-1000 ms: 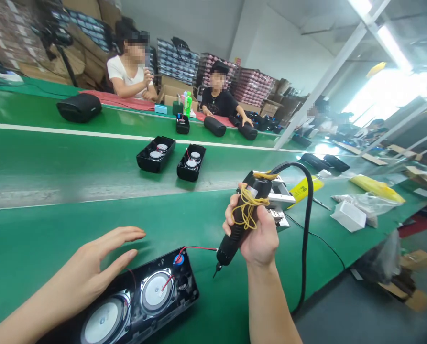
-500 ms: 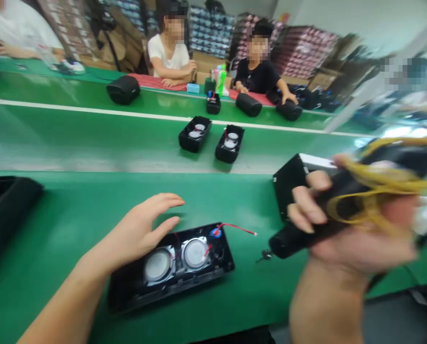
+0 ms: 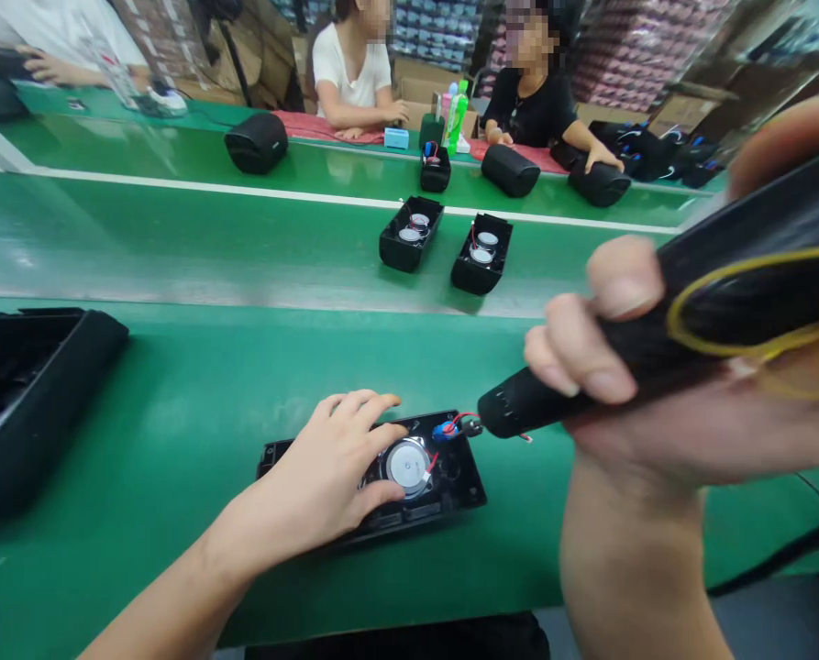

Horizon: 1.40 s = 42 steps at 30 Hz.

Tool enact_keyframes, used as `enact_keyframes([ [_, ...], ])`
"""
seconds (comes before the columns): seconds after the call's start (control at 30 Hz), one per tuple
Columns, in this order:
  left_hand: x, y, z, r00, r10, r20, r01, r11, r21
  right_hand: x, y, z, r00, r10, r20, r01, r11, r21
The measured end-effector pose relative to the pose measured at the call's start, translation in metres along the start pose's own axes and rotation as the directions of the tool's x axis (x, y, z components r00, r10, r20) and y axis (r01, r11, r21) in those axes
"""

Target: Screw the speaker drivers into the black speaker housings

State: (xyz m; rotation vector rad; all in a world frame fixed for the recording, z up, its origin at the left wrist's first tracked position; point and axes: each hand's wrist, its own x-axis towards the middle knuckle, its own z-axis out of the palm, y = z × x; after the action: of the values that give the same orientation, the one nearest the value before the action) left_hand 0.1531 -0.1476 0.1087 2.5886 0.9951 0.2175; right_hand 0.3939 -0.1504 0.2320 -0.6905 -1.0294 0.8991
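Note:
My right hand (image 3: 712, 445) is wrapped around a black electric screwdriver (image 3: 739, 247) with a yellow cord or band looped over it. Its tip points down and left at the blue part (image 3: 443, 432) with red wires, at one end of a black speaker panel (image 3: 470, 490). Whether the tip touches that part I cannot tell. Across the panel's other end lies my left hand (image 3: 326, 472), fingers spread, covering much of it. Beside its fingertips shows a round silver speaker driver (image 3: 407, 467); a second driver is hidden under the hand.
A larger black housing (image 3: 71, 403) stands at left. Two open speaker shells (image 3: 413, 234) with drivers sit on the green bench (image 3: 195, 247) ahead. Beyond are closed black speakers (image 3: 256, 143), a green bottle (image 3: 458, 117), a blue box (image 3: 396, 138) and seated co-workers (image 3: 354, 73).
My left hand has come down onto the panel, which now sits farther right in view. My right hand has brought the screwdriver tip left, to the panel's wired end.

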Motion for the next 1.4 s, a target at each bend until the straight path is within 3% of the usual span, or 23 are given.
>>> enact_keyframes([
  [0.13, 0.003, 0.001, 0.005, 1.000, 0.001, -0.005, -0.001, 1.000, 0.013, -0.015, 0.024, 0.014, 0.986, 0.111, 0.127, -0.130, 0.981, 0.146],
  [0.3, 0.006, 0.005, 0.004, 1.000, -0.016, -0.001, 0.016, 0.999, 0.036, -0.033, 0.044, 0.001, 0.956, 0.147, 0.254, -0.170, 0.983, 0.069],
  [0.53, 0.005, 0.007, 0.006, 1.000, -0.018, 0.007, 0.017, 0.999, 0.028, -0.043, 0.064, -0.001, 0.973, 0.132, 0.191, -0.143, 0.989, 0.047],
  [0.83, 0.007, 0.009, 0.004, 0.999, -0.037, 0.038, 0.037, 0.999, 0.006, -0.040, 0.063, 0.000, 0.969, 0.154, 0.195, -0.162, 0.987, 0.023],
  [1.17, 0.007, 0.010, 0.002, 0.998, -0.038, 0.047, 0.038, 0.999, 0.016, -0.037, 0.069, 0.005, 0.968, 0.099, 0.232, -0.102, 0.995, 0.003],
  [1.4, 0.006, 0.010, 0.001, 0.998, -0.036, 0.043, 0.035, 0.999, 0.005, -0.035, 0.070, 0.010, 0.958, 0.151, 0.243, -0.148, 0.989, -0.029],
])
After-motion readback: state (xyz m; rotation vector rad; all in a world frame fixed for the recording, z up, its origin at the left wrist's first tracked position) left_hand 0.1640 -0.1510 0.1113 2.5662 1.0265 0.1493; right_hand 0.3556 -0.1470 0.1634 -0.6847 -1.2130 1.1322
